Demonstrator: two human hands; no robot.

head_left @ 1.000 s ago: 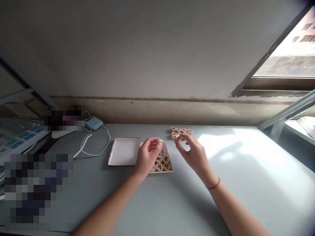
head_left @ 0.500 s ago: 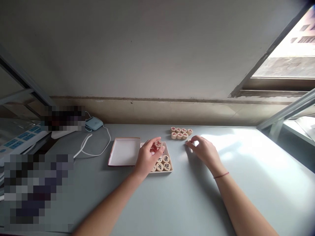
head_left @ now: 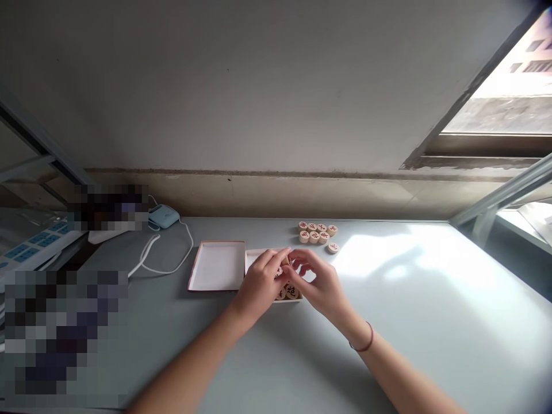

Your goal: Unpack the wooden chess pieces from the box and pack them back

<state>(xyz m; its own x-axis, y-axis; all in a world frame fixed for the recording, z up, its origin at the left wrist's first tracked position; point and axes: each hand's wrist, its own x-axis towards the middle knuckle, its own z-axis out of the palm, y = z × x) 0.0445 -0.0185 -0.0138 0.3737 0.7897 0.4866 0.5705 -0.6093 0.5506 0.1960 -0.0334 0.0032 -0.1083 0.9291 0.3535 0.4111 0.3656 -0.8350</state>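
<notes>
Over the box of round wooden chess pieces, my left hand pinches a wooden piece. Fingers of my right hand meet the same piece from the right, with thumb and fingertips closed round its edge. Both hands hide much of the box. Several pieces with red characters stand in two rows at the back of the table. One red-marked piece lies by itself just in front of them.
The white-lined box lid lies left of the box. A light blue device, a white cable and a power strip are at the left. The wall borders the table's back.
My right hand has let go of a red-marked piece near the rows and moved left to the piece in my left hand. That piece is now turned and partly covered.
</notes>
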